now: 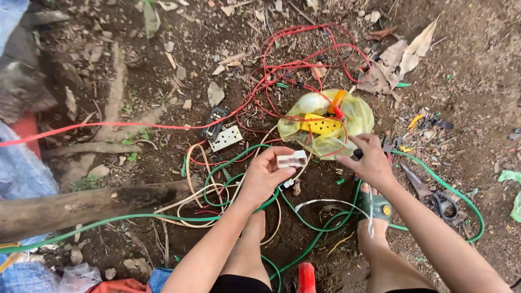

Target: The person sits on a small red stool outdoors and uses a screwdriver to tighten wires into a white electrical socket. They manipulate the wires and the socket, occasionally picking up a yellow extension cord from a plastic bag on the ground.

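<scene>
— Left hand (264,174)? Clamped on a small white block (291,160), above green cable (304,222).
— Right hand (370,161)? Pinched shut on a dark tool (356,154) near the yellow bag (325,122).
— Handling? Probably light, rigid plastic; best gripped by its long edges.

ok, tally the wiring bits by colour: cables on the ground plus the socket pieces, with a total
Red cable: 1 tangle
Green cable: 1
Cream cable: 1 coil
White socket plate: 1
White piece in left hand: 1
Yellow socket strip in yellow bag: 1
Total: 6
</scene>
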